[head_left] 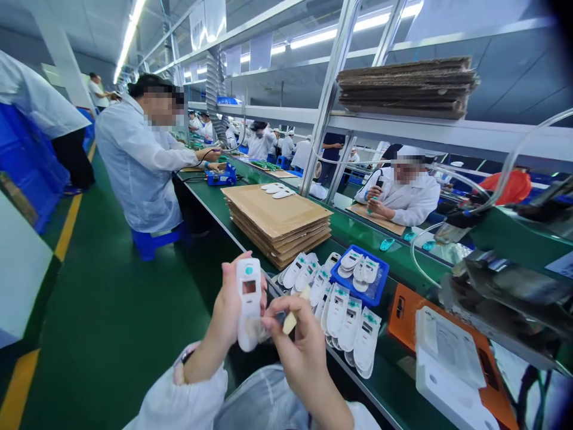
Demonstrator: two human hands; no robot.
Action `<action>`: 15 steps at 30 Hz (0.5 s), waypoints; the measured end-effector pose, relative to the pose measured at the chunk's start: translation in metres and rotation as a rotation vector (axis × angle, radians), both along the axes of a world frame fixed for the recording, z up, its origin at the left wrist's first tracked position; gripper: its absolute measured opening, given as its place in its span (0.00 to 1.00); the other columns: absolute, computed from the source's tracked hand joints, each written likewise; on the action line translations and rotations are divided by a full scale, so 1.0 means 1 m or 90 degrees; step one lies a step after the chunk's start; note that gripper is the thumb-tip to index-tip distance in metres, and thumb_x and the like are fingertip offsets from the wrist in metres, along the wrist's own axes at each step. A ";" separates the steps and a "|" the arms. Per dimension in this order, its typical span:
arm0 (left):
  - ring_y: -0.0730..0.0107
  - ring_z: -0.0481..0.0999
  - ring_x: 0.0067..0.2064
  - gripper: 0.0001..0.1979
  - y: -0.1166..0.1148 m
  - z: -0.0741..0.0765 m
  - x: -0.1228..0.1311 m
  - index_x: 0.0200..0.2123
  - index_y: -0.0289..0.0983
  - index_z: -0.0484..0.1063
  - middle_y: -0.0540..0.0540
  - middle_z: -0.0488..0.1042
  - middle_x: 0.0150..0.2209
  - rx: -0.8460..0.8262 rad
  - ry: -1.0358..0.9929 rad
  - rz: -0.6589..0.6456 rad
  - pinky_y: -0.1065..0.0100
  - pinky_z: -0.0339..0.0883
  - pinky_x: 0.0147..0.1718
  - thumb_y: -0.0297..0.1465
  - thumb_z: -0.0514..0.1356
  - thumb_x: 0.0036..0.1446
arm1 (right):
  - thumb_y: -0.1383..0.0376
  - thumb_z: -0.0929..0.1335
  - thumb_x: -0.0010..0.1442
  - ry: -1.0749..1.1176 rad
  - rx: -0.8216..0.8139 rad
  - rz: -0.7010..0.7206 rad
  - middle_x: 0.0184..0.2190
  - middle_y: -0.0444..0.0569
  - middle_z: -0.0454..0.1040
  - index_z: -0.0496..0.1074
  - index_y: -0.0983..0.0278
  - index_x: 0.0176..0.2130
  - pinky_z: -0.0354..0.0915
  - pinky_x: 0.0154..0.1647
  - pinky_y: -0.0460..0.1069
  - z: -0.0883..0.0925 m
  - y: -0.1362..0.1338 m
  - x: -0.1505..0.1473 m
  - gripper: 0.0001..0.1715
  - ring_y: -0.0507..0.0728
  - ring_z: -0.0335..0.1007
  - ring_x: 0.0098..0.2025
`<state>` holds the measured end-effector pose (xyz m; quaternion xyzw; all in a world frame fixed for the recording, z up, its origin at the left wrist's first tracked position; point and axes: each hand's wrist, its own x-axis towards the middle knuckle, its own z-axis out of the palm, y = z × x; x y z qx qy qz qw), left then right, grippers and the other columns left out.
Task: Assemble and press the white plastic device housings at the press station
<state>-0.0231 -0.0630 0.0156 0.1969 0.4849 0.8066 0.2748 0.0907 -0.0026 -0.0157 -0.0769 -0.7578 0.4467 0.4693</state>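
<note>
Upright in my left hand (227,301) is a white plastic casing (249,298) with a teal round button and a rectangular window. My right hand (299,337) pinches a small pale yellow piece (290,322) between its fingers, close to the casing's lower right side. Something clear and thin, too blurred to make out, lies between the fingertips and the casing. Beyond my hands, rows of similar white casings (338,310) overlap on the green bench, and more sit in a blue tray (382,280).
A stack of cardboard sheets (277,221) stands behind the casings. At right are an orange plate (398,310), a white fixture (447,364) and machinery with hoses. One person sits at the left, another across the bench. A metal shelf frame (329,101) rises above.
</note>
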 end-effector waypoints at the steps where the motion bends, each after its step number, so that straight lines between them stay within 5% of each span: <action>1: 0.73 0.68 0.19 0.36 -0.001 -0.002 -0.012 0.55 0.44 0.61 0.53 0.72 0.26 -0.016 -0.013 0.020 0.71 0.64 0.15 0.62 0.49 0.53 | 0.65 0.66 0.63 -0.009 -0.001 -0.019 0.34 0.44 0.73 0.68 0.61 0.40 0.62 0.42 0.50 -0.004 0.004 -0.005 0.04 0.53 0.67 0.38; 6: 0.75 0.70 0.20 0.30 -0.016 -0.021 -0.056 0.47 0.40 0.62 0.55 0.70 0.26 -0.133 -0.030 0.078 0.72 0.68 0.18 0.42 0.71 0.44 | 0.76 0.64 0.58 -0.111 0.316 -0.230 0.30 0.44 0.75 0.70 0.62 0.33 0.57 0.44 0.55 -0.032 0.032 -0.044 0.10 0.55 0.65 0.36; 9: 0.74 0.70 0.20 0.34 -0.027 -0.024 -0.063 0.49 0.40 0.63 0.57 0.69 0.23 -0.182 0.012 0.072 0.71 0.69 0.19 0.30 0.73 0.39 | 0.78 0.58 0.59 -0.151 0.419 -0.268 0.21 0.44 0.71 0.71 0.63 0.30 0.58 0.43 0.57 -0.046 0.040 -0.064 0.18 0.57 0.68 0.33; 12: 0.71 0.72 0.22 0.32 -0.027 -0.010 -0.071 0.52 0.40 0.63 0.56 0.69 0.23 -0.196 0.096 0.054 0.70 0.70 0.21 0.30 0.69 0.43 | 0.76 0.52 0.61 -0.156 0.406 -0.267 0.23 0.46 0.73 0.73 0.63 0.34 0.61 0.43 0.60 -0.047 0.037 -0.055 0.25 0.61 0.72 0.35; 15: 0.74 0.70 0.21 0.34 -0.003 0.024 -0.097 0.56 0.38 0.62 0.57 0.69 0.24 -0.214 0.211 0.062 0.72 0.68 0.20 0.28 0.68 0.44 | 0.73 0.60 0.60 -0.141 0.380 -0.225 0.41 0.49 0.78 0.72 0.59 0.45 0.64 0.41 0.62 -0.040 0.034 -0.011 0.18 0.65 0.73 0.39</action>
